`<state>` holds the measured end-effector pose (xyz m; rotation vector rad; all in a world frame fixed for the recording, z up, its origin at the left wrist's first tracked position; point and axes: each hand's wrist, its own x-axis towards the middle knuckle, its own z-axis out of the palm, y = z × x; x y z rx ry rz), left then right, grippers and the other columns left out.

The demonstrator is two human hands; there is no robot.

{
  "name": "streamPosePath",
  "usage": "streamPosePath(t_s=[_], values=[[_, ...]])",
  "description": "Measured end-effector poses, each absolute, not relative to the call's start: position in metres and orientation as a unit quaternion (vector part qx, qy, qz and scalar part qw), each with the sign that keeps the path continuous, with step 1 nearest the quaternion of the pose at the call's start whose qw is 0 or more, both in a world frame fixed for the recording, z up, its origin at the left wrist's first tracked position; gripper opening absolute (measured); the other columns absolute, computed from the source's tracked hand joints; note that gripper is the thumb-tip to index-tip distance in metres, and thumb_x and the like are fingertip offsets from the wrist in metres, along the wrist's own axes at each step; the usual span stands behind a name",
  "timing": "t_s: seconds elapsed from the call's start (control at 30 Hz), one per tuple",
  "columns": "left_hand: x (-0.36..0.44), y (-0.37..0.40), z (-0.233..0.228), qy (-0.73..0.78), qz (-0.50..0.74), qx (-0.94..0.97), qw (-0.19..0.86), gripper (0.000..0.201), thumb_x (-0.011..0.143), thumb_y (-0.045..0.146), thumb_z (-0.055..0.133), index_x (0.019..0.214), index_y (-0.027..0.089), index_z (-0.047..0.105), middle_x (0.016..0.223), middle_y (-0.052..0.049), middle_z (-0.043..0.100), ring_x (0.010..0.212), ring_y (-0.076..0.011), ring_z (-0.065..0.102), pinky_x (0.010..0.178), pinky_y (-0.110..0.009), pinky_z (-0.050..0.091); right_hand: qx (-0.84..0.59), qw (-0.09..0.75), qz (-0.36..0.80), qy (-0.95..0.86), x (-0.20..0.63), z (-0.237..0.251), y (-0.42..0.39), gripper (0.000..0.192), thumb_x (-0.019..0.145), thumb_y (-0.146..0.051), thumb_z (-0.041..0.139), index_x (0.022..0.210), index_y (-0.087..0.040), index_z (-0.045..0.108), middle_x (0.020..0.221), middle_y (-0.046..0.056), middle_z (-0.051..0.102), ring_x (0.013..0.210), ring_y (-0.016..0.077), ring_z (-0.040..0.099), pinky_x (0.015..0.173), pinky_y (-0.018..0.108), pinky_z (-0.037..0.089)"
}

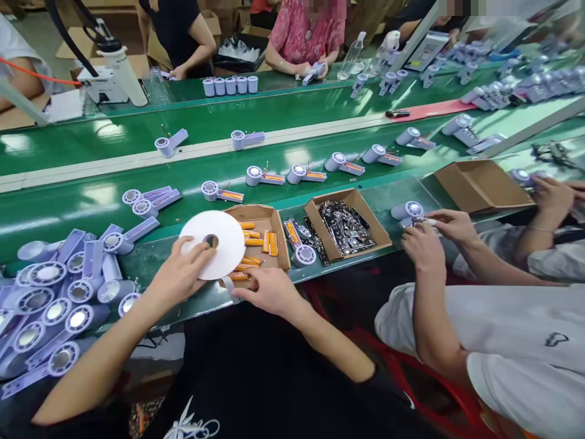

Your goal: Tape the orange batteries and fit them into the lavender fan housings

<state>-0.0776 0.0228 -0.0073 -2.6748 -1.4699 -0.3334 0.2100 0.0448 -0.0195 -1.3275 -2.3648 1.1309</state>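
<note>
My left hand (179,274) grips a large white tape roll (219,239) by its lower left edge, holding it flat over the near table edge. My right hand (269,290) pinches the loose tape end (228,284) just under the roll. Behind the roll stands an open cardboard box (274,219) with several orange cylindrical batteries (254,241). A lilac handheld fan body (301,251) lies just right of that box.
A heap of lilac fan bodies (59,292) fills the left. A second box (315,210) holds dark circuit boards. More fan bodies ride the green conveyor (114,146). A co-worker's hands (434,235) work on a fan at right; other people sit across the belt.
</note>
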Motion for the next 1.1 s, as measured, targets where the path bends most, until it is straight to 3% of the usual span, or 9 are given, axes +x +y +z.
streamPosePath(t_s=[0.13, 0.23, 0.37, 0.53, 0.6, 0.7, 0.8, 0.97, 1.1], values=[[-0.081, -0.009, -0.013, -0.543, -0.212, -0.809, 0.078, 0.080, 0.092, 0.014, 0.072, 0.166, 0.021, 0.044, 0.148, -0.021, 0.064, 0.154, -0.0458, 0.047, 0.129, -0.070, 0.044, -0.272, 0.103, 0.398, -0.870, 0.186, -0.026, 0.035, 0.038, 0.113, -0.044, 0.065, 0.087, -0.022, 0.082, 0.075, 0.002, 0.079, 0.073, 0.0174, 0.073, 0.069, 0.027, 0.047], [-0.098, -0.025, -0.025, -0.606, -0.262, -0.746, 0.083, 0.082, 0.093, 0.021, 0.074, 0.168, 0.025, 0.041, 0.146, -0.019, 0.062, 0.150, -0.0451, 0.050, 0.126, -0.067, 0.047, -0.165, 0.001, 0.384, -0.908, 0.195, -0.025, 0.040, 0.030, 0.109, -0.044, 0.073, 0.090, -0.023, 0.084, 0.080, 0.001, 0.082, 0.077, 0.0190, 0.076, 0.068, 0.027, 0.047], [-0.105, -0.031, -0.039, -0.654, -0.285, -0.694, 0.102, 0.084, 0.091, 0.042, 0.086, 0.164, 0.026, 0.047, 0.140, -0.017, 0.063, 0.143, -0.0454, 0.053, 0.123, -0.066, 0.048, -0.340, -0.031, 0.280, -0.897, 0.207, -0.015, 0.089, 0.027, 0.111, -0.042, 0.069, 0.122, -0.021, 0.081, 0.114, 0.012, 0.087, 0.109, 0.0278, 0.082, 0.090, 0.033, 0.058], [-0.079, -0.027, -0.043, -0.643, -0.277, -0.710, 0.071, 0.084, 0.090, 0.035, 0.085, 0.164, 0.028, 0.046, 0.143, -0.017, 0.063, 0.146, -0.0451, 0.048, 0.125, -0.067, 0.046, -0.474, -0.020, 0.217, -0.853, 0.201, -0.022, 0.147, 0.037, 0.103, -0.023, 0.076, 0.139, -0.014, 0.070, 0.135, 0.024, 0.081, 0.132, 0.0381, 0.077, 0.110, 0.046, 0.060], [-0.071, -0.028, -0.042, -0.644, -0.270, -0.713, 0.061, 0.086, 0.090, 0.032, 0.084, 0.167, 0.029, 0.044, 0.143, -0.017, 0.063, 0.147, -0.0459, 0.047, 0.124, -0.068, 0.046, -0.474, 0.016, 0.258, -0.842, 0.205, -0.028, 0.153, 0.039, 0.107, -0.023, 0.070, 0.145, -0.016, 0.066, 0.136, 0.022, 0.082, 0.131, 0.0336, 0.078, 0.111, 0.044, 0.061], [-0.066, -0.030, -0.041, -0.645, -0.259, -0.716, 0.064, 0.092, 0.087, 0.024, 0.082, 0.170, 0.032, 0.043, 0.142, -0.016, 0.064, 0.147, -0.0469, 0.046, 0.124, -0.069, 0.044, -0.435, 0.199, 0.459, -0.748, 0.220, -0.029, 0.147, 0.046, 0.113, -0.034, 0.057, 0.156, -0.018, 0.057, 0.137, 0.017, 0.083, 0.122, 0.0258, 0.083, 0.105, 0.039, 0.066], [-0.063, -0.031, -0.039, -0.633, -0.249, -0.729, 0.078, 0.094, 0.086, 0.017, 0.079, 0.172, 0.031, 0.043, 0.139, -0.016, 0.066, 0.145, -0.0463, 0.047, 0.124, -0.068, 0.043, -0.342, 0.320, 0.623, -0.626, 0.231, -0.020, 0.129, 0.062, 0.103, -0.055, 0.072, 0.154, -0.020, 0.060, 0.134, 0.015, 0.085, 0.113, 0.0264, 0.085, 0.100, 0.041, 0.070], [-0.052, -0.032, -0.031, -0.609, -0.232, -0.752, 0.097, 0.093, 0.089, 0.015, 0.077, 0.174, 0.030, 0.044, 0.137, -0.017, 0.070, 0.145, -0.0469, 0.045, 0.122, -0.066, 0.043, -0.339, 0.336, 0.614, -0.629, 0.226, 0.001, 0.102, 0.074, 0.097, -0.063, 0.081, 0.159, -0.026, 0.062, 0.145, 0.013, 0.080, 0.129, 0.0294, 0.081, 0.117, 0.049, 0.063], [-0.046, -0.031, -0.023, -0.591, -0.213, -0.769, 0.118, 0.092, 0.089, 0.011, 0.076, 0.175, 0.029, 0.047, 0.136, -0.016, 0.075, 0.143, -0.0447, 0.043, 0.116, -0.060, 0.048, -0.368, 0.264, 0.551, -0.701, 0.224, 0.011, 0.102, 0.076, 0.103, -0.060, 0.072, 0.165, -0.020, 0.055, 0.133, 0.014, 0.083, 0.118, 0.0318, 0.082, 0.113, 0.051, 0.063]])
